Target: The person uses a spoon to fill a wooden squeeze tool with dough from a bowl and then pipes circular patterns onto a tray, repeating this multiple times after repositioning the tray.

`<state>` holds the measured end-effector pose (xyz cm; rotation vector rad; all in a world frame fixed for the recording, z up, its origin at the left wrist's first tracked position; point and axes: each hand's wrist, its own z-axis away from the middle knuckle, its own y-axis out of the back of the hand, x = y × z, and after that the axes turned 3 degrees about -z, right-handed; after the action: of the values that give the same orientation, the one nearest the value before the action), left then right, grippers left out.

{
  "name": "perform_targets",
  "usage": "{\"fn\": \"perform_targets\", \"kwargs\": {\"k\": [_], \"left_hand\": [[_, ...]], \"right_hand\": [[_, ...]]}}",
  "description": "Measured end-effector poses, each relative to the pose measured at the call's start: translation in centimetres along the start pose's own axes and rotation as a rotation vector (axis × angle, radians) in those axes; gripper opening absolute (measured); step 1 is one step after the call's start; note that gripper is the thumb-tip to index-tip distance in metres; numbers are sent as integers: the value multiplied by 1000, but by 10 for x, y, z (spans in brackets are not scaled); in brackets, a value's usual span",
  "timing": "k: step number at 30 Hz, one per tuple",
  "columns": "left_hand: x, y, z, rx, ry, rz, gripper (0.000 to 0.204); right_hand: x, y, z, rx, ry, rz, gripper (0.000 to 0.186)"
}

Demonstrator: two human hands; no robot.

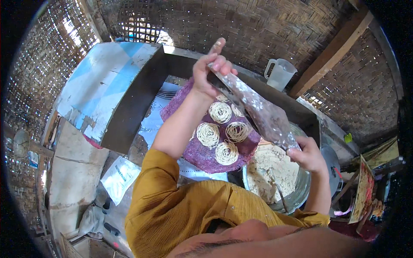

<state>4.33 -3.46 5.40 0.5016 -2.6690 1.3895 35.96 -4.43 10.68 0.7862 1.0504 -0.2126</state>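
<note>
My left hand (208, 75) grips the upper end of a long, dark, flour-spattered slab (262, 107), one finger raised, while my right hand (309, 155) holds its lower end. The slab is tilted diagonally in the air. Beneath and left of it, several pale coiled noodle nests (208, 134) lie on a purple mesh sheet (191, 157), partly hidden by the slab and my left arm. Below the slab, near my right hand, a large metal basin (297, 198) holds pale flour or crumbly dough (271, 167) with a stick-like tool in it.
A box with a peeling blue-and-white top (101, 81) stands at left, near a white printed sack (120, 178). A translucent pitcher (282, 74) sits on the back ledge by the woven wall (223, 21). A wooden post (333, 49) rises at right, with clutter below.
</note>
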Motion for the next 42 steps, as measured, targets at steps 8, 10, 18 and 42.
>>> {"fn": "perform_targets", "kwargs": {"k": [8,10,18,42], "left_hand": [[25,-14,12,16,7,-40,37],[16,-16,20,48,28,-67,37],[-21,-5,16,197,112,193,39],[-76,30,75,-423,788,-2142,44]], "right_hand": [[1,-18,-9,-69,-7,-40,46],[4,-19,-1,-76,24,-65,45],[29,-18,18,-22,-66,-207,49],[66,-24,18,261,52,-366,48]]}}
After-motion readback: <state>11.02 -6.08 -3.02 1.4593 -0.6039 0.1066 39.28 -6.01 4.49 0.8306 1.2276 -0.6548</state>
